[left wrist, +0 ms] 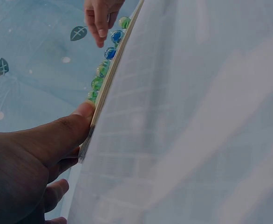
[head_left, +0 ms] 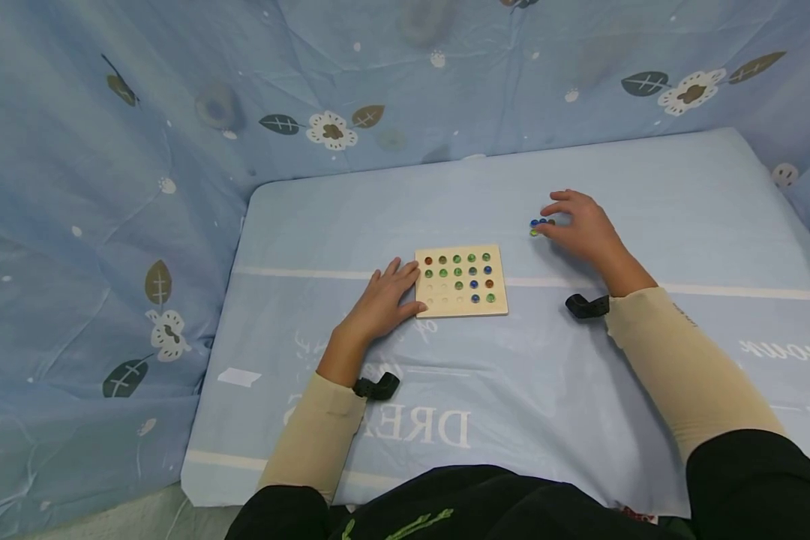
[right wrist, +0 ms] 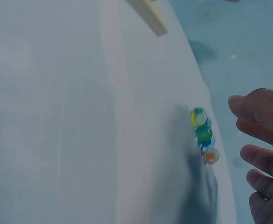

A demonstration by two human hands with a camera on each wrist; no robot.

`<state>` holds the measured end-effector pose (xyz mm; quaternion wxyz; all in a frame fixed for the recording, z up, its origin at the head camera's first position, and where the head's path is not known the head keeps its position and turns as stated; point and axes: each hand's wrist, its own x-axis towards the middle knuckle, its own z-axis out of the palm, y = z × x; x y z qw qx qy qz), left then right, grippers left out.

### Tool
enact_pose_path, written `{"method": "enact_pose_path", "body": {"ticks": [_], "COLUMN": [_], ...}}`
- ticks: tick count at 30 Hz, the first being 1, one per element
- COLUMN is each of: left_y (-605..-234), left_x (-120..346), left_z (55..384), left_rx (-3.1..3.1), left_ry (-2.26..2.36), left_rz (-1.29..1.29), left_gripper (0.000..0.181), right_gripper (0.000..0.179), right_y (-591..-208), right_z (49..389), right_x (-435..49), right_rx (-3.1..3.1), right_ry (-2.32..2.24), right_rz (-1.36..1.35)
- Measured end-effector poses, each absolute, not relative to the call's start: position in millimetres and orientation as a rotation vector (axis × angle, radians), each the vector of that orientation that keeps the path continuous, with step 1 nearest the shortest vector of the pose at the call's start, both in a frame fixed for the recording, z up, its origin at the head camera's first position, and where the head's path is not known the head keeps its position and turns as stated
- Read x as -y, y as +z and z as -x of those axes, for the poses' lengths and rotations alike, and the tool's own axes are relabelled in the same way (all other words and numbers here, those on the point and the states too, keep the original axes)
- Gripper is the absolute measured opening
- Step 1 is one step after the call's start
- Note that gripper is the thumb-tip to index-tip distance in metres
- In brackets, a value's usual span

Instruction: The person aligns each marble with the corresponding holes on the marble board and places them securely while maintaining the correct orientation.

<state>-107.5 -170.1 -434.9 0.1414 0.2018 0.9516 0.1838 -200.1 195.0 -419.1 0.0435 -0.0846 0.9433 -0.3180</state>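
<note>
A pale wooden board (head_left: 462, 310) with rows of round hollows lies on the table, and glass marbles (head_left: 457, 272) in green, blue and reddish brown sit in most of them. Several hollows at the front left hold no marble. My left hand (head_left: 381, 304) rests against the board's left side with fingers spread; its thumb (left wrist: 71, 126) touches the edge in the left wrist view. To the right, my right hand (head_left: 580, 229) hovers beside a small cluster of loose marbles (right wrist: 203, 134), its fingers bent and apart. No marble shows between those fingers in the right wrist view.
A light blue printed cloth (head_left: 547, 390) covers the table. Patterned fabric (head_left: 405, 82) hangs behind and at the left side. A white patch (head_left: 239, 377) lies near the left edge. Black wrist mounts (head_left: 376, 387) sit on both forearms.
</note>
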Motion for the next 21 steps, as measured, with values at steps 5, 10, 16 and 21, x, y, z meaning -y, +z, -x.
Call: {"method": "enact_pose_path", "body": {"ticks": [5,10,16,21], "left_y": [-435,-434,-433,-434], "left_x": [170,171,171,171], "left_z": [108,107,107,106], "left_rx": [-2.745,-2.748,-2.748,-2.743], "left_ry": [0.53,0.531,0.543,0.538], "left_rz": [-0.574,-0.58,-0.591,-0.579], "left_gripper": [0.074,0.074,0.073,0.073], "right_gripper": [0.041,0.042,0.043,0.04], "right_y": [-427,-435,-442,-443], "right_z": [203,206,208,208], "right_x": [-205,-212,-213,-212], "right_rx": [-2.856,-2.842,-2.864,-2.876], "right_ry": [-0.955,-0.954,-0.926,-0.9], "right_rz": [0.201,0.171,0.184,0.199]}}
